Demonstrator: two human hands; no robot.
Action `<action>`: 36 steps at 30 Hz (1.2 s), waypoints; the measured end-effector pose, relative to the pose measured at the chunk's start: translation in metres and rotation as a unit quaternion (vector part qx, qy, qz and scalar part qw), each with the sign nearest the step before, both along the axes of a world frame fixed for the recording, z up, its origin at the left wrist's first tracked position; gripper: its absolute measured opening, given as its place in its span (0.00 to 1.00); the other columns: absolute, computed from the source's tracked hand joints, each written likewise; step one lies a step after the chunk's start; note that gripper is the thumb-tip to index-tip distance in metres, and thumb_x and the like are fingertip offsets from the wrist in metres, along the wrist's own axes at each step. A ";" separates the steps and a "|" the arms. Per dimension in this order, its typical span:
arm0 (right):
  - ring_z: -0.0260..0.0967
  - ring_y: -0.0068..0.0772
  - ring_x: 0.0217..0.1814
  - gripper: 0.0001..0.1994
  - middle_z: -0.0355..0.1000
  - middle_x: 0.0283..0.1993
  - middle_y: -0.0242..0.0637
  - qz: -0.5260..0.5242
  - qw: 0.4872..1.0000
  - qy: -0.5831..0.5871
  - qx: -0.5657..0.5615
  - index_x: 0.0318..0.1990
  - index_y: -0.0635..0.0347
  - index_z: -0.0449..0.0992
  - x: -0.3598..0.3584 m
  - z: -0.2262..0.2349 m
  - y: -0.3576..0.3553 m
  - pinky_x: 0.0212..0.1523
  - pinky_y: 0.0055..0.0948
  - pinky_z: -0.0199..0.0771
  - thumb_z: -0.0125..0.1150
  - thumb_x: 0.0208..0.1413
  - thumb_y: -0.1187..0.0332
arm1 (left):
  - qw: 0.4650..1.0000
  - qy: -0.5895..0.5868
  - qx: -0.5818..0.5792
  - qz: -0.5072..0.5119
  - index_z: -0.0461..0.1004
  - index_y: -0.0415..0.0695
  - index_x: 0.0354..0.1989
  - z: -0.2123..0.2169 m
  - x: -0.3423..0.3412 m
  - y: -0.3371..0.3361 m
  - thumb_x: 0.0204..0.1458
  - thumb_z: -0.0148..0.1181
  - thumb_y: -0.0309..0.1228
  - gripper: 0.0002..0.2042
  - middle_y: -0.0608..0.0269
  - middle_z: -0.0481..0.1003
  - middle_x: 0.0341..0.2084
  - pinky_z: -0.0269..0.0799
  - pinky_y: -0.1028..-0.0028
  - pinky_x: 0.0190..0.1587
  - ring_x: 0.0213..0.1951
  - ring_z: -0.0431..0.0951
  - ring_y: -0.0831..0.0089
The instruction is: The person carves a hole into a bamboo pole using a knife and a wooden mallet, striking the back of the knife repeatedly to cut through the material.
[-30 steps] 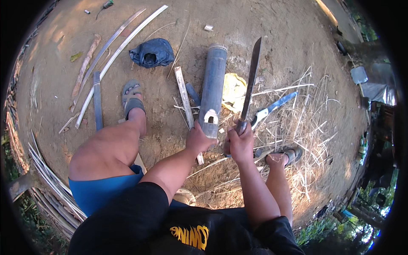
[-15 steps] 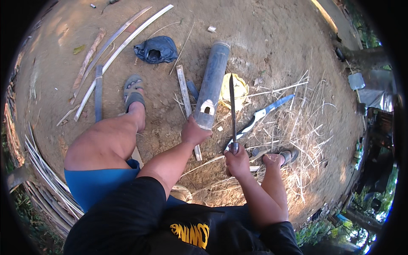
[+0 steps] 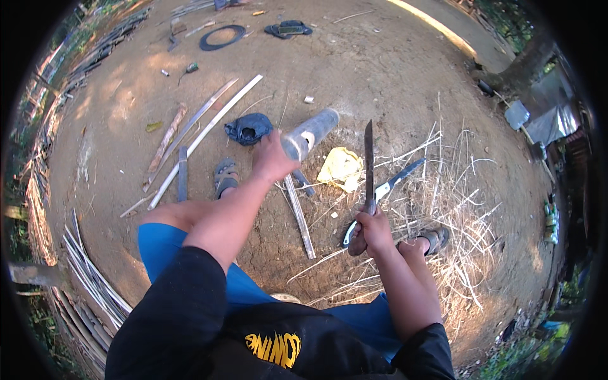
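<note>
Two bare hands at work over packed earth, one on a blade, one on a tube.

Nearest: right hand [image 3: 373,229] clenched round the handle of a long knife [image 3: 368,166], dark flat blade upright, seemingly kept off the body. Next: left hand [image 3: 273,158] wrapped about the near end of a grey cylinder [image 3: 310,134], smooth, round, raised and tilted away, pale patch on its side. Beneath: split slat [image 3: 299,216], yellow rag [image 3: 342,167], dry straw [image 3: 437,209]. Further: dark cloth [image 3: 248,128], long pale strips [image 3: 202,136], black ring [image 3: 221,37].
</note>
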State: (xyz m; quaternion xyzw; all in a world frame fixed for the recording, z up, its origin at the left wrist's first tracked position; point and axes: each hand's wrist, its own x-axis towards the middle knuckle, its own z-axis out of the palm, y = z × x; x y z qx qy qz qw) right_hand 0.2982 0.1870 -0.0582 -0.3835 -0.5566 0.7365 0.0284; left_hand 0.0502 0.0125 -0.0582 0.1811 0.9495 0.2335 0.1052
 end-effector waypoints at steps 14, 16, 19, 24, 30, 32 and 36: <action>0.64 0.18 0.24 0.14 0.66 0.25 0.27 0.052 0.993 -0.013 0.108 0.46 0.64 0.69 0.144 0.040 -0.089 0.26 0.24 0.65 0.66 0.57 0.71 | 0.917 -0.043 0.062 -0.393 0.66 0.52 0.66 0.138 -0.093 0.016 0.34 0.71 0.34 0.41 0.53 0.73 0.57 0.68 0.63 0.61 0.59 0.72 0.58; 0.64 0.20 0.25 0.13 0.66 0.25 0.28 0.079 0.985 -0.042 0.148 0.43 0.64 0.70 0.148 0.032 -0.096 0.28 0.27 0.67 0.67 0.57 0.68 | 0.922 -0.139 0.062 -0.356 0.63 0.55 0.69 0.131 -0.102 0.006 0.37 0.69 0.34 0.43 0.54 0.67 0.65 0.63 0.64 0.65 0.63 0.69 0.59; 0.65 0.22 0.28 0.14 0.66 0.25 0.30 0.113 0.968 -0.044 0.219 0.41 0.64 0.71 0.144 0.025 -0.101 0.31 0.30 0.68 0.67 0.57 0.65 | 0.933 -0.015 0.063 -0.354 0.64 0.54 0.69 0.121 -0.114 -0.005 0.49 0.66 0.43 0.36 0.53 0.63 0.69 0.58 0.65 0.68 0.64 0.68 0.61; 0.66 0.26 0.28 0.13 0.68 0.25 0.33 0.072 0.988 0.032 0.135 0.37 0.62 0.72 0.113 0.015 -0.119 0.31 0.33 0.68 0.67 0.58 0.62 | 0.946 -0.061 0.210 -0.238 0.76 0.52 0.59 0.097 -0.116 0.002 0.59 0.49 0.63 0.31 0.51 0.73 0.60 0.62 0.64 0.64 0.60 0.73 0.60; 0.73 0.42 0.29 0.13 0.74 0.28 0.43 0.164 0.944 -0.048 0.281 0.40 0.62 0.71 0.076 -0.033 -0.120 0.35 0.38 0.72 0.66 0.55 0.64 | 0.948 -0.052 0.249 -0.189 0.83 0.51 0.51 0.092 -0.135 0.018 0.59 0.43 0.67 0.34 0.52 0.78 0.54 0.64 0.65 0.62 0.57 0.75 0.61; 0.73 0.47 0.30 0.14 0.75 0.28 0.45 0.163 0.949 -0.070 0.261 0.39 0.62 0.71 0.068 -0.049 -0.125 0.36 0.39 0.72 0.66 0.54 0.63 | 0.947 -0.083 0.244 -0.191 0.83 0.50 0.51 0.091 -0.144 0.025 0.62 0.41 0.65 0.34 0.49 0.75 0.57 0.59 0.65 0.66 0.62 0.71 0.58; 0.73 0.42 0.30 0.13 0.73 0.27 0.42 0.158 0.952 -0.096 0.244 0.40 0.61 0.71 0.040 -0.028 -0.123 0.34 0.38 0.72 0.65 0.54 0.64 | 0.941 -0.117 0.268 -0.171 0.85 0.49 0.46 0.083 -0.163 0.044 0.61 0.39 0.66 0.35 0.46 0.76 0.55 0.61 0.64 0.65 0.58 0.74 0.57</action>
